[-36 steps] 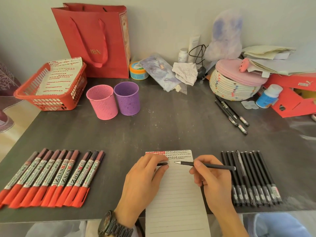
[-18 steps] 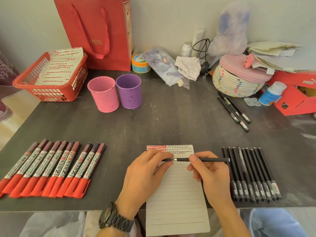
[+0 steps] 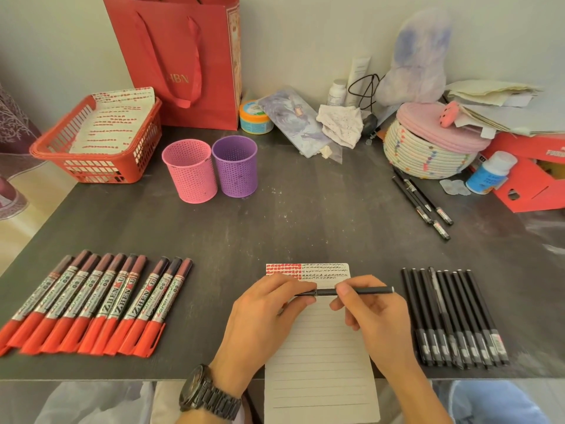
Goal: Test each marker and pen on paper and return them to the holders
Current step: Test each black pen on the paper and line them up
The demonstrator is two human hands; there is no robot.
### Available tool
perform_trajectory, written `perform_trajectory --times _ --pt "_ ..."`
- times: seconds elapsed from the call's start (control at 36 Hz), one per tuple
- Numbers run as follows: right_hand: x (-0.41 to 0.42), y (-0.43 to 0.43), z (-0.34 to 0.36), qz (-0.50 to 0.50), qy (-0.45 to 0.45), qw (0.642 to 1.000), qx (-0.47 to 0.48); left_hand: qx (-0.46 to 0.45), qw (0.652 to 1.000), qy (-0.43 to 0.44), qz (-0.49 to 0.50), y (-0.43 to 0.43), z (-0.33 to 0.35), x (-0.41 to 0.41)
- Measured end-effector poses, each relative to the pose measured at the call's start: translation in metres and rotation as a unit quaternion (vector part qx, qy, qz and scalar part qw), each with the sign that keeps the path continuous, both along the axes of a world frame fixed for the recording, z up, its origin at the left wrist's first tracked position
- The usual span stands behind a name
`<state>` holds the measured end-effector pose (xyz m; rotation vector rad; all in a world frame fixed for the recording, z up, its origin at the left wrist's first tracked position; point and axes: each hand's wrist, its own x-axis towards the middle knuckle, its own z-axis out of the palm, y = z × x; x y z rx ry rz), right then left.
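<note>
As left hand [image 3: 263, 319] pinches cap [image 3: 307, 292], right hand [image 3: 376, 316] barrel — pen [image 3: 367, 290] level between grips

Cannot read tiny black scribbles [image 3: 327, 270] atop lined white paper pad [image 3: 319, 347]; cannot see tip of slim black pen [image 3: 365, 290], covered by left hand [image 3: 263, 319].

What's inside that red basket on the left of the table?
The red basket holds white paper sheets covered with rows of small red marks, sticking up past its back rim. The sheets hide anything lying beneath them.
</note>
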<state>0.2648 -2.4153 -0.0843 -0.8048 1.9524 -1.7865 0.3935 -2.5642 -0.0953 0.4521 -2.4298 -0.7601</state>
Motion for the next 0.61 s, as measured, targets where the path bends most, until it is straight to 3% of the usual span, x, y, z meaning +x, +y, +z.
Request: perform_trajectory --times 0.14,0.61 --pt "0.001 0.0 0.001 0.008 0.004 1.0 0.015 0.031 0.999 0.03 -0.013 -0.001 -0.005 -0.001" --pt "0.007 -0.003 0.017 0.032 -0.029 0.998 0.046 0.001 0.999 0.047 -0.01 -0.001 -0.012 -0.002"
